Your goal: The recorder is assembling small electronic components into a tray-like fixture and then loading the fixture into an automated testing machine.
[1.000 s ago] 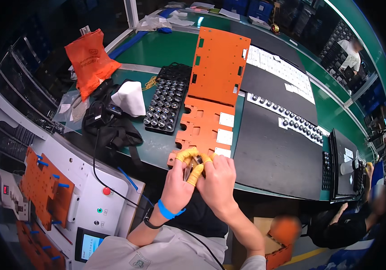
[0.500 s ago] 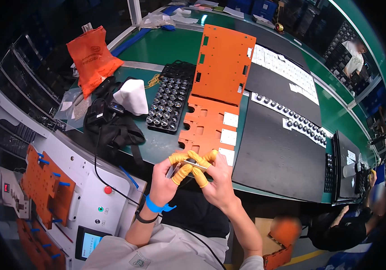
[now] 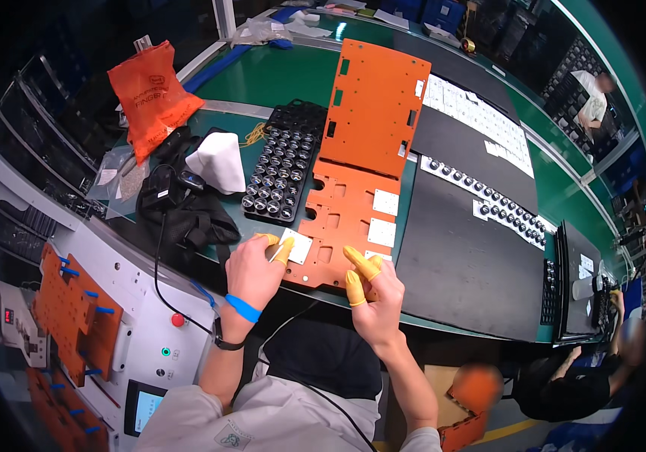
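My left hand, with yellow finger cots, pinches a small white square plate at its left edge, over the left front of an orange fixture. A thin pale sliver beside those fingers is too small to name. My right hand, also in yellow finger cots, hovers over the fixture's right front with thumb and index finger apart and nothing visible between them. Along the fixture's right side lie white square plates; the nearest is partly hidden by my right hand. The fixture's orange lid stands raised behind.
A black tray of round lens-like parts stands left of the fixture. Black mats carry white strips with round parts at right. An orange bag, white block and black straps lie left. A machine panel with a red button stands near left.
My hands were together, holding a plate with a dark round part. They have separated: the left has moved left with a white plate over the fixture, the right has moved slightly right.
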`<control>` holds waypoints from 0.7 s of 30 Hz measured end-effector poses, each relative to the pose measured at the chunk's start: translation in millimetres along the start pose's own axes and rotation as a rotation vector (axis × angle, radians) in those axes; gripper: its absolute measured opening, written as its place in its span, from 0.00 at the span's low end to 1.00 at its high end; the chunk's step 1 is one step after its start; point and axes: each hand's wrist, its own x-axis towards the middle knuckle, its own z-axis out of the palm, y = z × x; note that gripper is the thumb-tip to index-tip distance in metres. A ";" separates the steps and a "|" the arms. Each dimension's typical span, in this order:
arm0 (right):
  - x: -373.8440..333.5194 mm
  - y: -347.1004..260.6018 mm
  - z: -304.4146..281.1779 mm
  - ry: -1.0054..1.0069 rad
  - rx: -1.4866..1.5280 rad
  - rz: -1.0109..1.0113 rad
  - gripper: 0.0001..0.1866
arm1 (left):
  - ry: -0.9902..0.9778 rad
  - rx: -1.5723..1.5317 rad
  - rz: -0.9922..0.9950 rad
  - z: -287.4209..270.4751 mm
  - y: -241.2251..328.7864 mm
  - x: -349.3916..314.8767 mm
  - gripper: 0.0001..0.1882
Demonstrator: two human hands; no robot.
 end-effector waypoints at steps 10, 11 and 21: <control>10.0 -4.5 19.6 -0.065 0.007 0.067 0.19 | -0.094 0.108 0.035 7.5 10.7 1.2 0.16; 12.4 -5.1 22.4 -0.071 0.007 0.068 0.19 | -0.100 0.107 0.036 7.1 10.2 2.4 0.17; 114.2 35.8 97.1 -0.146 -0.374 0.013 0.13 | -0.043 -0.023 -0.003 -1.9 2.3 5.9 0.17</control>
